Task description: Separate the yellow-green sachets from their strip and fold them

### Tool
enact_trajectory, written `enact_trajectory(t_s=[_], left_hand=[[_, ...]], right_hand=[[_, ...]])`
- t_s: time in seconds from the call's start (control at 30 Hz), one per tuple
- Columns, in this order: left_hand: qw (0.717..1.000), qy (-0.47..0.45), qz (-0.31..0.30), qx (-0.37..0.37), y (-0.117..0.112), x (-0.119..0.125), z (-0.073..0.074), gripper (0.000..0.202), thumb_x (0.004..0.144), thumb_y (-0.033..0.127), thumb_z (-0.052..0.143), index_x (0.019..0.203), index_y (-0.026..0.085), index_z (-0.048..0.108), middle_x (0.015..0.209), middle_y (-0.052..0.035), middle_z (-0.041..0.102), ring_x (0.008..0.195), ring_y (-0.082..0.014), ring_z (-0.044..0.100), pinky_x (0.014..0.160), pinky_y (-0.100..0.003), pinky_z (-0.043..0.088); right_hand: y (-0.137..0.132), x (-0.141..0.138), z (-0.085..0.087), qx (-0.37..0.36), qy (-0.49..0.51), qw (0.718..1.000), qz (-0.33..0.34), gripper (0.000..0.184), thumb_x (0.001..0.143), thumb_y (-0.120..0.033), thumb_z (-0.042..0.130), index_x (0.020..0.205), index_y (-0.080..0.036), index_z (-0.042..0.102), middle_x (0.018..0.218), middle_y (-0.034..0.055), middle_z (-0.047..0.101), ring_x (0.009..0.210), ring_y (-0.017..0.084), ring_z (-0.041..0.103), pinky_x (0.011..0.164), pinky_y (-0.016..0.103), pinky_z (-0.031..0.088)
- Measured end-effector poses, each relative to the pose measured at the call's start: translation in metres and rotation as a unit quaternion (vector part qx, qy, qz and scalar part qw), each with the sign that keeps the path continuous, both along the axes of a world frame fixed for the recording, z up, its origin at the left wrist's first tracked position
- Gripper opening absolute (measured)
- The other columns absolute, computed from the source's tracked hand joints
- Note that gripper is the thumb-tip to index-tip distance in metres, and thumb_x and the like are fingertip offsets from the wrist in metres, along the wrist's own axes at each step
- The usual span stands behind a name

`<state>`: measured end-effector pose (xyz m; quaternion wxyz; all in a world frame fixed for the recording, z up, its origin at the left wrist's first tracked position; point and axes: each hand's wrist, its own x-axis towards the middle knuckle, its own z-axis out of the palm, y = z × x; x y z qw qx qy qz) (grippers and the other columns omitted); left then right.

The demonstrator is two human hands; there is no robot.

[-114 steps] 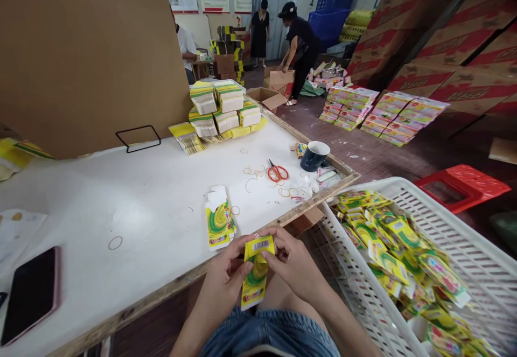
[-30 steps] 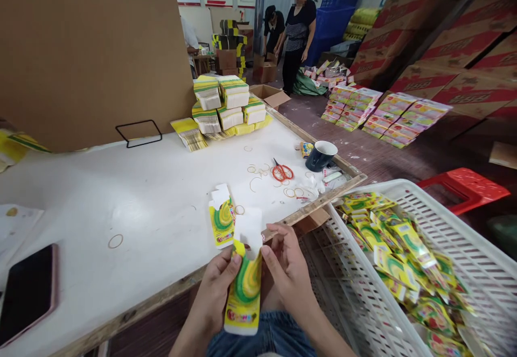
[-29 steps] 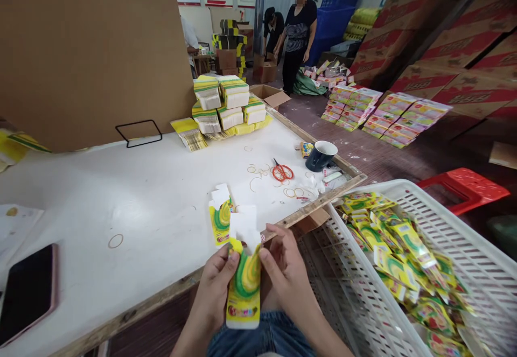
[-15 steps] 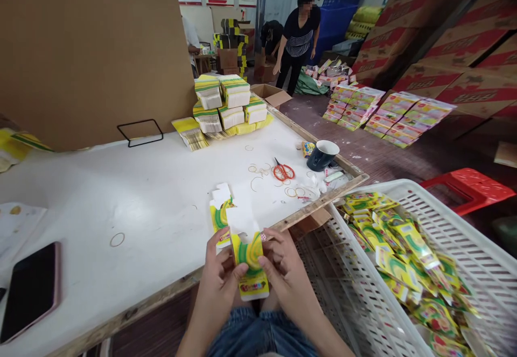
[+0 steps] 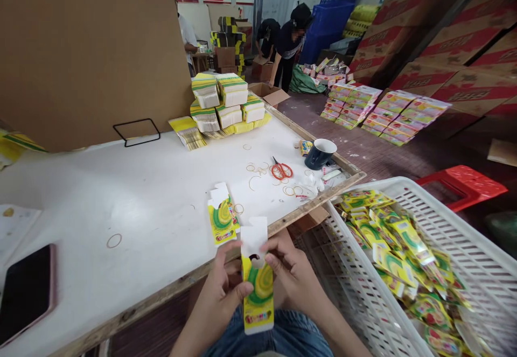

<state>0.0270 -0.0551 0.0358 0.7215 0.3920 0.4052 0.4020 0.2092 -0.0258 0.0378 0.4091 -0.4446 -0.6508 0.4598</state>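
A small yellow and green carton [image 5: 258, 287] with its white top flap up is held over my lap, near the table's front edge. My left hand [image 5: 228, 287] grips its left side, thumb across the printed front. On the right side, my right hand [image 5: 288, 268] pinches the carton by its upper edge, close to the cut-out hole. Just beyond, a flat yellow and green carton piece [image 5: 223, 214] lies on the white table with its white flaps pointing away; whether it is one or a few stacked cannot be told.
White table [image 5: 153, 184] has a wooden edge. Bundled cartons [image 5: 222, 101] stack at its back. Orange-handled scissors [image 5: 281, 170], rubber bands, a dark mug [image 5: 320, 154] and a phone [image 5: 28, 292] lie on it. A white basket [image 5: 363, 287] of filled cartons stands right; a person [image 5: 293, 39] bends over a box.
The held carton has come lower and slightly right, standing more upright. My right hand has shifted up toward its top edge. The person at the back has bent down to the box.
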Motion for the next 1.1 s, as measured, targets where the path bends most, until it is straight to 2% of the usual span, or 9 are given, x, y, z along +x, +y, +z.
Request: enact_trajectory(t_s=[0.07,0.2,0.3,0.4,0.5,0.67,0.8,0.93,1.1], left_hand=[[1.0,-0.005,0.001,0.002,0.0,0.001,0.0,0.073,0.082,0.025,0.067,0.139,0.029,0.022,0.115,-0.0108,0.066,0.1,-0.024,0.064,0.087,-0.036,0.047],[0.999,0.035,-0.003,0.017,0.002,0.001,-0.002,0.05,0.081,0.029,0.066,0.128,0.021,0.048,0.124,-0.0149,0.062,0.107,-0.0299,0.062,0.085,-0.037,0.05],[0.995,0.082,0.032,0.048,0.004,0.001,-0.004,0.042,0.081,0.028,0.065,0.122,0.022,0.057,0.128,-0.0129,0.061,0.109,-0.0306,0.061,0.089,-0.037,0.05],[0.993,0.092,0.036,0.071,0.003,0.003,-0.004,0.045,0.083,0.026,0.063,0.128,0.025,0.056,0.136,-0.011,0.056,0.118,-0.0298,0.055,0.1,-0.039,0.044],[0.995,0.067,0.013,0.073,0.003,0.005,0.0,0.048,0.085,0.026,0.06,0.132,0.026,0.051,0.141,-0.0106,0.051,0.125,-0.0284,0.05,0.106,-0.041,0.038],[0.999,0.015,0.03,0.012,0.007,0.007,0.004,0.05,0.079,0.025,0.067,0.127,0.021,0.052,0.123,-0.0136,0.065,0.109,-0.0289,0.062,0.095,-0.041,0.047],[0.999,-0.002,0.039,-0.02,0.01,0.01,0.003,0.051,0.076,0.023,0.071,0.124,0.02,0.053,0.108,-0.0117,0.072,0.091,-0.0271,0.069,0.078,-0.036,0.054],[0.999,-0.012,0.049,-0.015,0.011,0.019,0.004,0.048,0.076,0.02,0.071,0.121,0.02,0.056,0.106,-0.0102,0.073,0.093,-0.0265,0.068,0.078,-0.034,0.054],[0.999,-0.004,0.044,0.022,0.011,0.033,0.005,0.046,0.08,0.022,0.065,0.125,0.022,0.055,0.12,-0.0122,0.067,0.11,-0.0294,0.062,0.091,-0.04,0.05]], right_hand=[[0.001,-0.001,-0.003,-0.005,0.015,1.0,-0.021,0.023,0.093,-0.033,0.049,0.106,-0.023,0.066,0.09,0.0065,0.067,0.083,0.02,0.064,0.072,0.029,0.052],[0.003,0.006,-0.003,0.023,0.024,0.999,-0.005,0.03,0.093,-0.04,0.047,0.104,-0.026,0.071,0.1,0.0078,0.066,0.099,0.022,0.061,0.087,0.036,0.049],[0.003,0.012,0.004,-0.008,0.013,1.0,0.01,0.031,0.09,-0.043,0.052,0.107,-0.024,0.071,0.088,0.0058,0.066,0.083,0.02,0.062,0.074,0.033,0.051],[0.003,0.009,0.008,-0.108,-0.005,0.994,0.029,0.036,0.082,-0.027,0.063,0.117,-0.021,0.06,0.07,-0.0016,0.065,0.059,0.015,0.059,0.054,0.025,0.046],[0.002,0.001,0.007,-0.116,-0.031,0.993,0.004,0.033,0.079,-0.016,0.06,0.111,-0.021,0.055,0.062,-0.0053,0.064,0.053,0.014,0.057,0.049,0.022,0.041],[0.0,-0.002,0.005,-0.1,-0.049,0.994,-0.014,0.032,0.08,-0.018,0.062,0.111,-0.023,0.055,0.071,-0.0028,0.071,0.057,0.016,0.065,0.052,0.024,0.047],[0.002,0.005,0.003,-0.037,-0.047,0.997,-0.049,0.021,0.087,-0.029,0.058,0.105,-0.023,0.066,0.098,0.0061,0.073,0.087,0.021,0.069,0.075,0.032,0.054],[0.002,0.005,-0.005,-0.074,0.054,0.993,-0.075,0.022,0.087,-0.034,0.059,0.103,-0.023,0.069,0.108,0.0089,0.071,0.094,0.023,0.067,0.08,0.036,0.055],[-0.002,0.01,-0.003,-0.073,0.093,0.989,-0.084,0.02,0.082,-0.038,0.065,0.09,-0.02,0.07,0.089,0.0074,0.072,0.082,0.022,0.068,0.071,0.033,0.056]])
